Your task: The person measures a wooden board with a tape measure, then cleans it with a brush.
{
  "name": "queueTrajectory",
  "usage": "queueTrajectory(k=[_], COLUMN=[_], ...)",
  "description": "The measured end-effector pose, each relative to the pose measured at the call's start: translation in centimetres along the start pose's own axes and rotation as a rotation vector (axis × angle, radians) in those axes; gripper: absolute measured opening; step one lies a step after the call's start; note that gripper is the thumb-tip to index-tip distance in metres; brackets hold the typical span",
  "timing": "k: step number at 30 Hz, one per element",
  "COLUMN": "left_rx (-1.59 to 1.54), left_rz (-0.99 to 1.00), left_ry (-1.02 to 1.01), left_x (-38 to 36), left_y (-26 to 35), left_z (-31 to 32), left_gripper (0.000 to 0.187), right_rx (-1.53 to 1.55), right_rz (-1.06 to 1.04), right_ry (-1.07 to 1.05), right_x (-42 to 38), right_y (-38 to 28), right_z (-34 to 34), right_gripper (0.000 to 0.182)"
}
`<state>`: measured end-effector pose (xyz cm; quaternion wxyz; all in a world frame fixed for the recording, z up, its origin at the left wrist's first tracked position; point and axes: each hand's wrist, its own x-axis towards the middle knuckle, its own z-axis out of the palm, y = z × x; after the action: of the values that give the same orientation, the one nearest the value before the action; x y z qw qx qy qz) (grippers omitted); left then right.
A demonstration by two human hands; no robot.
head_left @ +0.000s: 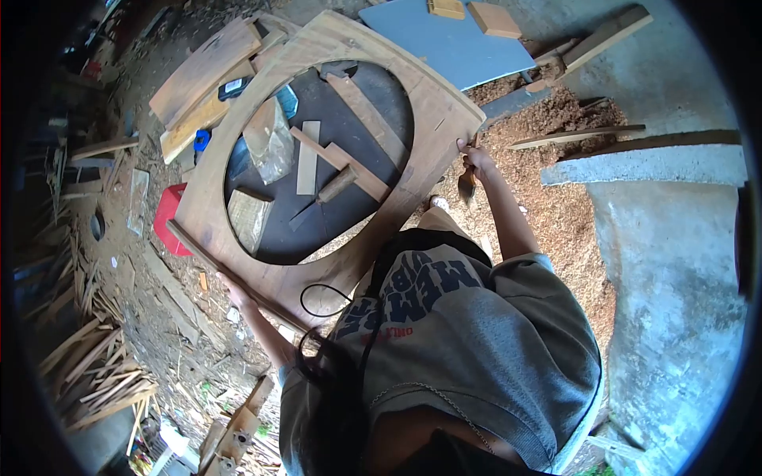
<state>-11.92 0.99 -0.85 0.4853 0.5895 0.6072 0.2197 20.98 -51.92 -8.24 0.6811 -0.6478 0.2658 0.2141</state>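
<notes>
A large wooden panel (208, 165) with a big oval opening lies across a dark work surface, tilted toward my body. My left hand (232, 290) is at its lower left edge, beside a thin wooden strip; what its fingers do there is too small to tell. Near the panel's right corner my right hand (478, 159) is closed round a brush-like tool (467, 186), which hangs below the fingers. Through the opening show wood strips (308, 159), a short wood piece (338, 184), a plastic-wrapped block (268, 141) and a dark tabletop (298, 234).
A grey board (452, 47) with wood blocks (494, 20) is at the top. Planks (202, 71), a blue tape measure (202, 140) and a red object (170, 220) are at the left. Sawdust (556, 190) and a concrete slab (651, 165) are at the right.
</notes>
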Motion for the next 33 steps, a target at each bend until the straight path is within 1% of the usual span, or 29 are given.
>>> queueTrajectory(k=[2, 3, 4, 6, 7, 8, 10, 12, 14, 16, 18, 19, 20, 22, 23, 24, 25, 26, 28, 30, 31, 32, 33], left_rx=[0.174, 0.08, 0.08, -0.039, -0.065, -0.065, -0.005, -0.03, 0.021, 0.059, 0.131, 0.16, 0.229, 0.248, 0.285, 0.321, 0.329, 0.366, 0.321, 0.38, 0.318, 0.384, 0.363], left_rz=[-0.088, -0.09, -0.082, -0.028, -0.049, -0.046, 0.007, 0.029, 0.049, 0.069, 0.036, 0.071, 0.064, 0.141, 0.171, 0.202, 0.18, 0.155, 0.205, 0.234, 0.286, 0.263, 0.261], left_ry=[-0.01, -0.023, -0.029, -0.141, -0.103, -0.101, -0.106, -0.077, -0.044, -0.028, 0.003, -0.021, -0.101, -0.072, -0.094, -0.118, -0.15, -0.106, -0.228, -0.236, -0.268, -0.202, -0.245], left_x=[1.1, 0.8, 0.7, 0.3, 0.9, 1.3, 1.1, 0.7, 0.6, -3.0, -7.3, -7.4, -7.5, -7.8, -8.2, -8.9, -11.7, -10.6, -10.9, -10.6, -13.1, -13.9, -15.6], left_y=[-0.7, -0.2, 0.1, 0.3, 0.0, -0.2, 0.3, 0.4, 0.5, 3.6, 7.0, 7.5, 8.1, 8.7, 9.2, 10.0, 11.8, 11.3, 11.4, 10.9, 11.7, 11.9, 12.5], left_z=[-0.4, -0.5, -0.6, -1.0, -1.0, -1.3, -1.4, -0.8, 0.0, 1.8, 4.4, 5.3, 6.0, 8.6, 9.9, 11.3, 12.9, 14.3, 16.9, 19.5, 20.9, 22.3, 23.4], left_gripper=[0.091, 0.083, 0.083, 0.076, 0.068, 0.068, 0.062, 0.06, 0.06, 0.063, 0.068, 0.072, 0.076, 0.08, 0.081, 0.083, 0.083, 0.08, 0.08, 0.078, 0.076, 0.071, 0.069], right_rx=[-0.017, 0.009, 0.017, 0.088, 0.083, 0.086, 0.191, 0.202, 0.264, 0.271, 0.329, 0.372, 0.371, 0.388, 0.402, 0.399, 0.415, 0.435, 0.433, 0.457, 0.485, 0.486, 0.492], right_rz=[0.001, -0.013, -0.016, -0.008, 0.001, 0.001, -0.026, -0.012, -0.069, -0.057, -0.09, -0.051, -0.045, -0.097, -0.078, -0.073, -0.077, -0.083, -0.117, -0.053, -0.065, -0.083, -0.071], right_ry=[0.015, 0.018, 0.023, -0.013, -0.008, -0.011, -0.076, -0.083, -0.106, -0.105, -0.082, -0.102, -0.11, -0.054, -0.011, -0.012, 0.018, 0.049, 0.099, 0.113, 0.118, 0.143, 0.161], right_x=[-0.1, -0.1, 0.0, -0.4, -0.1, 0.1, -0.2, 0.2, 1.0, 0.7, 0.9, 1.5, 2.0, 0.9, 1.3, 1.2, 1.1, 0.9, 0.8, 0.5, 0.3, 0.2, 0.2], right_y=[0.2, 0.5, 0.8, 1.4, 1.8, 2.1, 2.5, 2.6, 2.6, 1.7, 1.0, 0.9, 1.0, -0.8, -0.8, -1.0, -1.0, -1.1, -0.8, -0.5, -0.4, -0.3, -0.3], right_z=[-0.2, -0.1, -0.2, -0.3, -0.4, -0.9, -1.7, -2.9, -4.7, -6.4, -8.5, -9.8, -11.1, -13.3, -14.8, -16.2, -17.6, -18.9, -21.8, -24.9, -26.2, -27.3, -28.4], right_gripper=[0.03, 0.029, 0.029, 0.027, 0.026, 0.026, 0.024, 0.022, 0.027, 0.026, 0.023, 0.023, 0.023, 0.017, 0.019, 0.019, 0.02, 0.021, 0.021, 0.022, 0.023, 0.022, 0.021])
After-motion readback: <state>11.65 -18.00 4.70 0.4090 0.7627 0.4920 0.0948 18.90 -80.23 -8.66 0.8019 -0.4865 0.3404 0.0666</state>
